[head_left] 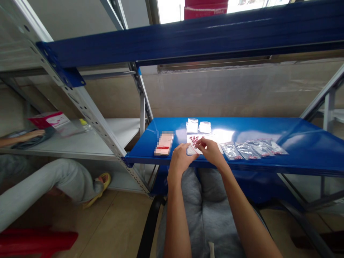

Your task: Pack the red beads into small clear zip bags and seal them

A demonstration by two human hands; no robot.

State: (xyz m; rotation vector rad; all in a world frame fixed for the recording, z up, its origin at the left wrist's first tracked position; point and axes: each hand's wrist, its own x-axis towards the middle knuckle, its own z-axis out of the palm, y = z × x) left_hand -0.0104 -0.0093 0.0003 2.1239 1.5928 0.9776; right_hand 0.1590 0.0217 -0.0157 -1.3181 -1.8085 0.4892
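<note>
Pinched right hand (211, 148), curled left hand (180, 157), contents unclear; beads (194, 140) spread on tray (209, 136), presumably for easy reach; bags (245, 150) lie right.

Hands (180, 157) nr sm. red pcs (194, 140)

Daylight entered through the window (244, 5) at one o'clock; glare whitened the tabletop (263, 129) toward three; blur and stretching marked nine.

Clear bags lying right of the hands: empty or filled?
Partly filled: small red pieces show at the near ends of the clear bags. Whether the bags are sealed, I cannot tell.
</note>
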